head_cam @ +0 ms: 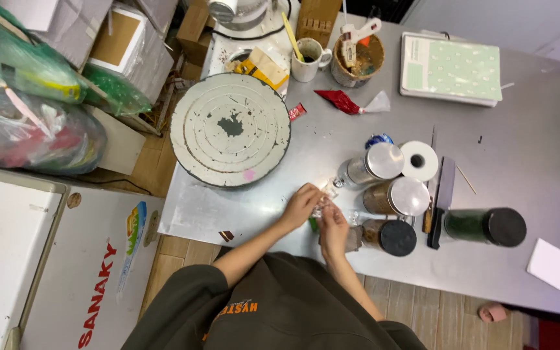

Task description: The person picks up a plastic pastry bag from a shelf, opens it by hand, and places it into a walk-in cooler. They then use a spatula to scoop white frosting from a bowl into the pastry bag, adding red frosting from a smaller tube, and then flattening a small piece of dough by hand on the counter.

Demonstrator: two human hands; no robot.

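Steel table (526, 149); hands pinch small clear wrapper (325, 194).

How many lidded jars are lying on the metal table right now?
4: two silver-lidded jars, the upper beside the tape roll, the lower beneath it; a black-lidded jar by the right hand; a green jar farthest right.

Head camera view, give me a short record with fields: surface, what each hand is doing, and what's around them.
surface: grey metal table
left hand: left hand touching a small clear wrapper, fingers curled on it
right hand: right hand beside the left, at the same wrapper; grip unclear
near hands: three jars lying on their sides, two with silver lids, one with a black lid
further right: green jar with black lid, on its side
left of hands: round white turntable
back of table: white mug, green notebook, tape roll
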